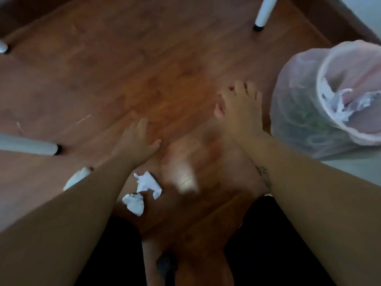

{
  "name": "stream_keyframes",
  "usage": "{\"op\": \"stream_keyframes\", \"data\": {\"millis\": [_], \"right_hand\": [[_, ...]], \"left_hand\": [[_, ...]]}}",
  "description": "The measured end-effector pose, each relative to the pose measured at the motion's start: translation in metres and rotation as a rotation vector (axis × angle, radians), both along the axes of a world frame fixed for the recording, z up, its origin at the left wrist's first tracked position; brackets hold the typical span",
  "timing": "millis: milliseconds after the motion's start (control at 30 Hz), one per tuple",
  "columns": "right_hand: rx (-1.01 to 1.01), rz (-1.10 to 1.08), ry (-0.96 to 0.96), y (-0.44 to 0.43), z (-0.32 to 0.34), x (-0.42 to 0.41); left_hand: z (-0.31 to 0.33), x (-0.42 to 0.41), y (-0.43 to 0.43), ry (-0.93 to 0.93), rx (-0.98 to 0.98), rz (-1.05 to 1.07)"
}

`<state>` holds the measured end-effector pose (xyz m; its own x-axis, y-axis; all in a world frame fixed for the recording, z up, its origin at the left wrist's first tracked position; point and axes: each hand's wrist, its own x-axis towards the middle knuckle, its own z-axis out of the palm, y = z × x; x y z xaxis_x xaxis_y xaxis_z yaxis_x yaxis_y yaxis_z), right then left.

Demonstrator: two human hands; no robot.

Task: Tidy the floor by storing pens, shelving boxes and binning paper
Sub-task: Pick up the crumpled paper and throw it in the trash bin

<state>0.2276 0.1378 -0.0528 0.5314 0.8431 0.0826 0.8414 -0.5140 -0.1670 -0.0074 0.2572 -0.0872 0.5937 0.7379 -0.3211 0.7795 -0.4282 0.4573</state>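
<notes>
Crumpled white paper (147,182) lies on glossy wooden floor (123,69).

You're in a home room, by the look of it.
Around the wooden plank floor (127,65) stand white furniture legs (263,13); a bag-lined bin (305,104) sits at its right edge.

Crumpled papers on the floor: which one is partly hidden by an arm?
The leftmost crumpled paper, tucked behind the left forearm. The other two papers lie fully visible between the arms.
</notes>
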Motion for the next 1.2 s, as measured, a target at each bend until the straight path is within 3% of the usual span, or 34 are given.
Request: {"op": "stream_keyframes", "data": {"millis": [167,267,367,467,567,633,667,733,867,1200], "right_hand": [[-0.349,0.224,0.518,0.018,-0.027,-0.064],[-0.527,0.325,0.677,0.017,-0.050,-0.122],[-0.600,0.412,0.706,0.012,-0.073,-0.176],[-0.605,0.472,0.713,0.000,-0.093,-0.212],[-0.592,0.469,0.719,-0.011,-0.110,-0.220],[-0.583,0.480,0.708,-0.013,-0.120,-0.221],[-0.586,0.485,0.701,-0.015,-0.122,-0.220],[-0.603,0.472,0.710,-0.020,-0.125,-0.215],[-0.658,0.374,0.753,-0.022,-0.119,-0.198],[-0.229,-0.018,0.729,0.052,0.009,-0.053]], "left_hand": [[-0.010,-0.076,-0.045,0.121,-0.117,0.222],[-0.010,-0.101,-0.075,0.169,-0.106,0.241],[-0.036,-0.126,-0.102,0.219,-0.049,0.297],[-0.066,-0.143,-0.113,0.373,-0.197,0.358],[-0.088,-0.144,-0.119,0.193,-0.299,0.427],[-0.097,-0.144,-0.118,0.065,-0.356,0.624],[-0.096,-0.145,-0.118,0.048,-0.234,0.619],[-0.089,-0.140,-0.117,0.010,-0.207,0.646],[-0.078,-0.132,-0.104,-0.015,-0.320,0.633],[0.005,-0.007,-0.012,-0.128,-0.200,0.336]]}}
